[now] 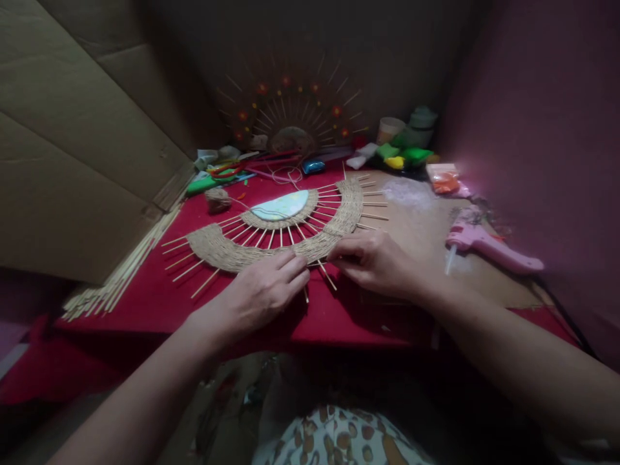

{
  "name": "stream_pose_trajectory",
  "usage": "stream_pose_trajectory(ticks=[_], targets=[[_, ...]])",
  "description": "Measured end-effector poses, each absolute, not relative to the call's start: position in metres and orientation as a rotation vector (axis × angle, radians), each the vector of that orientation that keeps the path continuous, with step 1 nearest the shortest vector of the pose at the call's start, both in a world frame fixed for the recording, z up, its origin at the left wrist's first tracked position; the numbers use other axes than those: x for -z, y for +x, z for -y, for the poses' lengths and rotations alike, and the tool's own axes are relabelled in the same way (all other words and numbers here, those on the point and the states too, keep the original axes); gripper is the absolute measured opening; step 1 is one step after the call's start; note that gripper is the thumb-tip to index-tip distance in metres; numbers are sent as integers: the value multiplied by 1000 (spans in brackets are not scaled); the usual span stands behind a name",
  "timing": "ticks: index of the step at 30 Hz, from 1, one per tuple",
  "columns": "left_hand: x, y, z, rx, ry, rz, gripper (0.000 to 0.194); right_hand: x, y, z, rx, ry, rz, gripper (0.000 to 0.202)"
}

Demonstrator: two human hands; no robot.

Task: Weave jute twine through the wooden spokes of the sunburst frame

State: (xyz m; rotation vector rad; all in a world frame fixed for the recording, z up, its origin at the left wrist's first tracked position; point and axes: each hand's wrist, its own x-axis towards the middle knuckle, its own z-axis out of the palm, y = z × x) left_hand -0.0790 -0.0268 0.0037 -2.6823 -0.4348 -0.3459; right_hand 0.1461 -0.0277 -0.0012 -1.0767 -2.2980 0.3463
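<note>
A half-round fan [232, 255] of thin sticks woven with brown twine lies on the red cloth, its curved side towards me. At its centre is a pale blue-white half disc [285, 205]. My left hand [271, 284] rests over the band's near edge, fingers bent and closed on it. Just to the right, my right hand [371, 258] pinches at the outer edge with thumb and fingers together. From a small twine ball [217, 199], a strand crosses the half disc towards my right hand. Exactly what lies between those fingertips is hidden.
Loose sticks [119, 278] lie along the left. A pink glue gun [484, 242] rests on the cardboard [411, 219] at right. Scissors [230, 171], coloured clay packs [407, 156] and a jar [421, 126] line the back, near a flower-decorated stick fan [290, 139].
</note>
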Motion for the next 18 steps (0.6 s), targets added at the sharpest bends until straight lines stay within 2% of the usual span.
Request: stream_pose_trajectory(ticks=[11, 18], targets=[[8, -85, 17, 537, -2705, 454, 34, -14, 155, 31, -524, -915, 2578, 14], [13, -90, 18, 558, -2730, 486, 29, -16, 154, 35, -512, -900, 2785, 15]])
